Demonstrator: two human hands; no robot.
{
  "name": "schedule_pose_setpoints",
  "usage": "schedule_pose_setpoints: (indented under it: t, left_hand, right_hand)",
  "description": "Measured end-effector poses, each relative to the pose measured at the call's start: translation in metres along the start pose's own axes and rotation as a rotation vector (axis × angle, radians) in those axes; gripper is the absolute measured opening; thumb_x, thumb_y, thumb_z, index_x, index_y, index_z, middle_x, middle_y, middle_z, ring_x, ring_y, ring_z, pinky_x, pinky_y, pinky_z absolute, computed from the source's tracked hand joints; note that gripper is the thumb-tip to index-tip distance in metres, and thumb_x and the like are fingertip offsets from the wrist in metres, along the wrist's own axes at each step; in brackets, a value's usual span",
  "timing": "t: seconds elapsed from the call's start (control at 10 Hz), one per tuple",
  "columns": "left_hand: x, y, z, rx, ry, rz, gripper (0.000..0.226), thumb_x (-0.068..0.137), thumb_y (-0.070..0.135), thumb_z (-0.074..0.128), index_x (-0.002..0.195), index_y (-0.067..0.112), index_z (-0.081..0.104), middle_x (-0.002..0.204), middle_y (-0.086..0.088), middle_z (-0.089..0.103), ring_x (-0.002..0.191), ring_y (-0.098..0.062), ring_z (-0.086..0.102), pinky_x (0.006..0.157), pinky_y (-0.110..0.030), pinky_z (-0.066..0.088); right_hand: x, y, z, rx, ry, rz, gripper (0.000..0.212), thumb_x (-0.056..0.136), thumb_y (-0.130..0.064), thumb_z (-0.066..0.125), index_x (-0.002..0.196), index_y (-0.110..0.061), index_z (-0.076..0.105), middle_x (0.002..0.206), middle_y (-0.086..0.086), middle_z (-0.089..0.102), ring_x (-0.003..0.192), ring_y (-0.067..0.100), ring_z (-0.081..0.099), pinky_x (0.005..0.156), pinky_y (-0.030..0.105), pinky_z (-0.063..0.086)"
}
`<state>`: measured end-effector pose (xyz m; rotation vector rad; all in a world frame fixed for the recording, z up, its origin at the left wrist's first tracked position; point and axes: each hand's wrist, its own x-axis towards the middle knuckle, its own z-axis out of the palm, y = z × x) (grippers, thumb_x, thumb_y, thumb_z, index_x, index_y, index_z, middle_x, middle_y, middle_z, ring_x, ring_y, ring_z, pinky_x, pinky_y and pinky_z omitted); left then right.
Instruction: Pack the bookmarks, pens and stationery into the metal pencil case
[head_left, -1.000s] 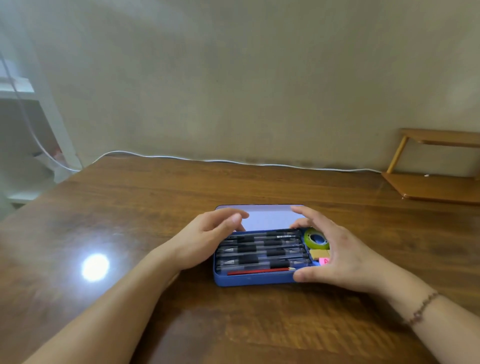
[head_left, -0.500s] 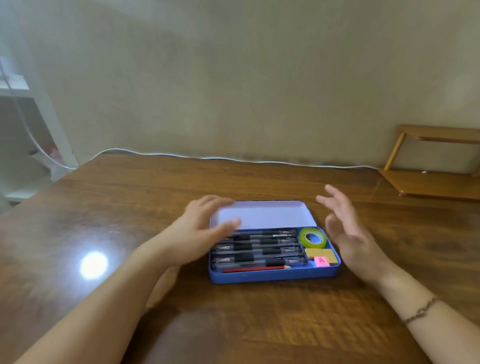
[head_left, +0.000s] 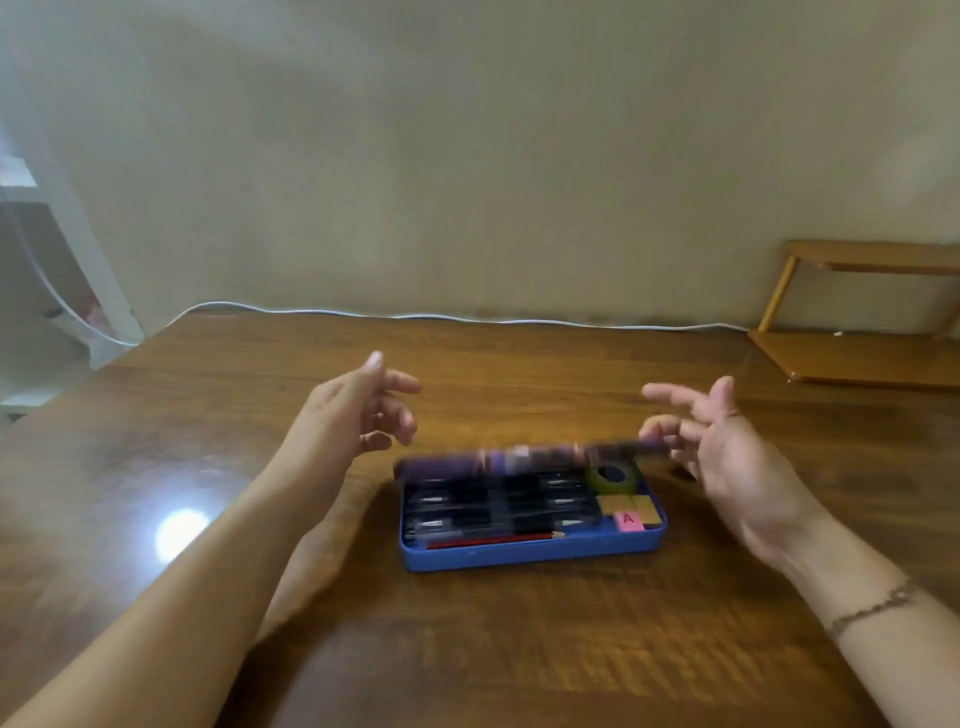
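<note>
Packed pencil case lying open on a wooden table, lid closing.

The blue metal pencil case (head_left: 530, 551) is sitting mid-table, long axis running left to right, pens (head_left: 498, 506) lying inside. Its blurred lid (head_left: 519, 460) is hanging half-raised at the far edge between an empty, loosely spread left hand (head_left: 358, 410) and right hand (head_left: 727, 447), the right hand nearer.

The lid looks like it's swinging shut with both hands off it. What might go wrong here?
The purple lid is a blur above the blue metal pencil case; the left hand and right hand are both open and clear of it, so it may slam. The green tape roll stands taller than the black pens, right under the lid's edge, and might stop it closing flush.
</note>
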<state>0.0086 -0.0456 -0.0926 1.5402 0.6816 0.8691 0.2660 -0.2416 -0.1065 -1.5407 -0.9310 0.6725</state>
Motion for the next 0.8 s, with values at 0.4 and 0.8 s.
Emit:
schedule_pose_setpoints:
  t: [0.4,0.8]
  left_hand:
    - [-0.017,-0.012,0.023,0.885,-0.581,0.23,0.045,0.069,0.06,0.078,0.107,0.051,0.056,0.123,0.031,0.037,0.125,-0.002,0.026,0.106,-0.035,0.036]
    - [-0.06,0.003,0.056,1.191,-0.335,0.472,0.027,0.076,0.062,0.06,0.091,0.039,0.058,0.116,0.023,0.053,0.118,-0.01,0.039,0.102,-0.036,0.034]
  right_hand:
    - [-0.011,-0.005,0.011,-0.759,-0.141,-0.021,0.011,0.087,-0.036,0.065,0.079,-0.036,0.057,0.096,-0.013,0.054,0.099,0.007,0.049,0.084,0.033,0.044]
    - [-0.059,-0.026,0.003,-0.55,0.264,-0.132,0.079,0.072,-0.088,0.016,0.101,-0.032,0.065,0.107,-0.016,0.062,0.107,0.006,0.056,0.088,0.022,0.044]
